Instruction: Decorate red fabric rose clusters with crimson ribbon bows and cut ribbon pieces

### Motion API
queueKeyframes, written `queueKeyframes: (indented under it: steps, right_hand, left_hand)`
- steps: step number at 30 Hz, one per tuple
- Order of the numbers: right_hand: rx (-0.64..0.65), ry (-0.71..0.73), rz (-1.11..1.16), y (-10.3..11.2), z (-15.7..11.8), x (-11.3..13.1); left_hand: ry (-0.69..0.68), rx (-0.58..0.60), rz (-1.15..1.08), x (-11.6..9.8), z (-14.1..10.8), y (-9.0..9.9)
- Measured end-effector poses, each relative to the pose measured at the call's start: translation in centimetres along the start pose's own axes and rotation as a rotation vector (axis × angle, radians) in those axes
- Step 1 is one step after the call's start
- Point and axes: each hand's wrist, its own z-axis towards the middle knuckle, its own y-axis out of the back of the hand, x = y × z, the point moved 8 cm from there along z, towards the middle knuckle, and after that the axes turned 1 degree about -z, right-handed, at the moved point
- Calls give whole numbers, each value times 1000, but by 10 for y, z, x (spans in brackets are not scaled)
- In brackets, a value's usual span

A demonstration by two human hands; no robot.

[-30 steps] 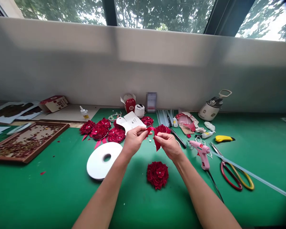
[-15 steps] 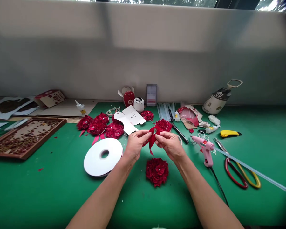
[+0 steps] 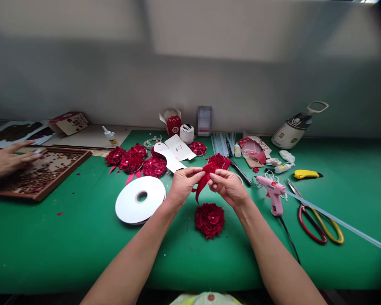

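Left hand (image 3: 184, 184), right hand (image 3: 231, 187) pinch red ribbon (image 3: 203, 182); white card (image 3: 180, 149) handwritten "6.37"

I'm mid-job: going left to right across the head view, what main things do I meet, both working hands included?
Wooden tray → white reel → left hand → red ribbon → right hand → pink glue gun → scissors.

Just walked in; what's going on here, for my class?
A person holds a red ribbon with the left hand and right hand, above a green table. A red flower lies near the hands, between a white reel and a pink glue gun. More flowers lie farther back. At far left, another person's hand is at a wooden tray.
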Motion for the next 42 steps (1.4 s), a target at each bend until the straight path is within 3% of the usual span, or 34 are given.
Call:
queueKeyframes:
  steps: [7, 11, 17, 24, 42]
  right_hand:
    - [-45, -1, 3, 4, 0, -3]
    - [-49, -12, -8, 1, 0, -8]
    - [-134, 81, -31, 6, 2, -7]
    - [-162, 150, -117, 8, 3, -6]
    - [-216, 246, -256, 9, 0, 5]
  left_hand:
    - [193, 80, -267, 19, 3, -5]
    - [202, 52, -183, 19, 4, 3]
    - [229, 150, -258, 18, 2, -3]
    - [282, 101, -218, 21, 1, 1]
    - [201, 207, -79, 17, 0, -4]
